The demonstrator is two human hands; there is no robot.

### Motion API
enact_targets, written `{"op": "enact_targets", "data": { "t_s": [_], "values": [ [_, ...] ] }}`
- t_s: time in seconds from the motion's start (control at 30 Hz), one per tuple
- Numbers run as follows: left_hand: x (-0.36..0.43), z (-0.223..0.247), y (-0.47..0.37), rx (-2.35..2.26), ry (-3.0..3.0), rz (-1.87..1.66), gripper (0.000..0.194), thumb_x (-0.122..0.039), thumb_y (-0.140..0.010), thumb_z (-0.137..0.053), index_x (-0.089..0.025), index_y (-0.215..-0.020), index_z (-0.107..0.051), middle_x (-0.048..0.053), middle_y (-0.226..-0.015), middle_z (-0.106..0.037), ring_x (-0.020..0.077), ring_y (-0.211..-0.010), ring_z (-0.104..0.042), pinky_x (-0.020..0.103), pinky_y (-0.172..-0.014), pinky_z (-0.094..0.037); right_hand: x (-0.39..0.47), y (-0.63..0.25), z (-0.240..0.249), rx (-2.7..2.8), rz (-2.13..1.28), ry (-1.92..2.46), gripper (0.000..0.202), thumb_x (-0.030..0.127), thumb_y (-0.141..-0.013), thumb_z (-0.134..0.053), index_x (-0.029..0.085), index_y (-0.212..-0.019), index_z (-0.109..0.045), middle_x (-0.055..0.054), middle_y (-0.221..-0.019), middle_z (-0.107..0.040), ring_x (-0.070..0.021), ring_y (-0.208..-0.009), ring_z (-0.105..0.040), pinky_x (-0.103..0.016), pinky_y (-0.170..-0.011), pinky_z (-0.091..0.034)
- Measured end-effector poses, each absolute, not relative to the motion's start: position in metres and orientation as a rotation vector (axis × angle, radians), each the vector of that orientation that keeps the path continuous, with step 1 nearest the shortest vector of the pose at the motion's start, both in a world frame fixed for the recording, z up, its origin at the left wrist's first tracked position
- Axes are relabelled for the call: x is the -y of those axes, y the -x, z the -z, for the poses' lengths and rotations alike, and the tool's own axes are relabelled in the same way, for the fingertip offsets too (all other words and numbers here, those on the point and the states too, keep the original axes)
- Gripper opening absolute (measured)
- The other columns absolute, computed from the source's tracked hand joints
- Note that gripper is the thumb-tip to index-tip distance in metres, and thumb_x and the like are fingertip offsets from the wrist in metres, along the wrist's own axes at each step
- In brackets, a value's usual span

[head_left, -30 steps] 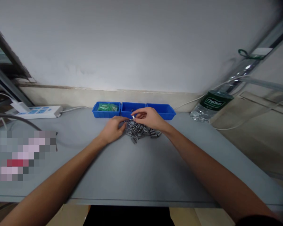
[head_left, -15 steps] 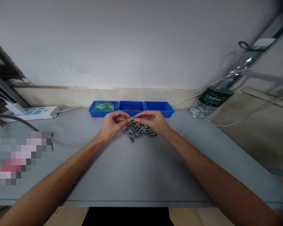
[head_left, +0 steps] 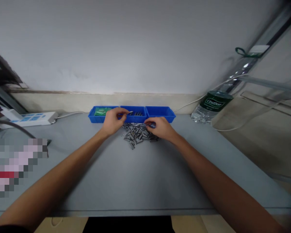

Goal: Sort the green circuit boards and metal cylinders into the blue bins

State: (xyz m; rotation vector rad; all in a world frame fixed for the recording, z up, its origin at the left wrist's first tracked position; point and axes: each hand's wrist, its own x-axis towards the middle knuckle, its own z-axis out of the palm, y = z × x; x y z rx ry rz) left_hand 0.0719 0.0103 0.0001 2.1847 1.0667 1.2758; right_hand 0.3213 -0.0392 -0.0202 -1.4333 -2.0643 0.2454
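Small metal part [head_left: 130, 112], apparently the one both hands just held, is now pinched by left hand [head_left: 113, 121] alone at middle blue bin [head_left: 133, 119], so two-handed handling looks finished; right hand [head_left: 161, 127], grip unclear, is at metal pile [head_left: 137, 133].

Parts pile [head_left: 137, 133] before the bins [head_left: 134, 119]

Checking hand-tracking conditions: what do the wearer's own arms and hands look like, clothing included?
Left hand and right hand: five-fingered, ungloved, no rings visible. Left forearm and right forearm: bare, no watch, cables or markings visible. A black sleeve edge shows on the left arm at the bottom-left picture corner; none visible on the right.
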Motion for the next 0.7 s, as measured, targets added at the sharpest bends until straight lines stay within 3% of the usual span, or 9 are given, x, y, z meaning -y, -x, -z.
{"op": "enact_targets", "data": {
  "t_s": [0.43,0.7],
  "values": [
    [0.013,0.024,-0.053,-0.943,-2.41,-1.082,0.023,-0.018,-0.088,-0.055,-0.017,-0.095,-0.077,0.008,-0.098,-0.077,0.0205,-0.087,-0.071,0.035,-0.08,-0.061,0.036,-0.322,0.012,2.272,-0.249,1.41,0.023,0.015,-0.082,-0.07,0.023,-0.101,-0.08,-0.004,-0.09,-0.08,-0.0221,-0.085,-0.073,-0.035,-0.082,-0.053],
    [0.021,0.018,-0.054,-0.91,-2.476,-1.072,0.023,-0.017,-0.091,-0.054,-0.018,-0.097,-0.077,0.007,-0.097,-0.077,0.0188,-0.084,-0.07,0.031,-0.074,-0.059,0.037,-0.319,0.01,2.267,-0.211,1.444,0.032,0.013,-0.073,-0.073,0.023,-0.103,-0.08,-0.002,-0.085,-0.077,-0.0213,-0.08,-0.07,-0.035,-0.079,-0.053]
  ]
}}
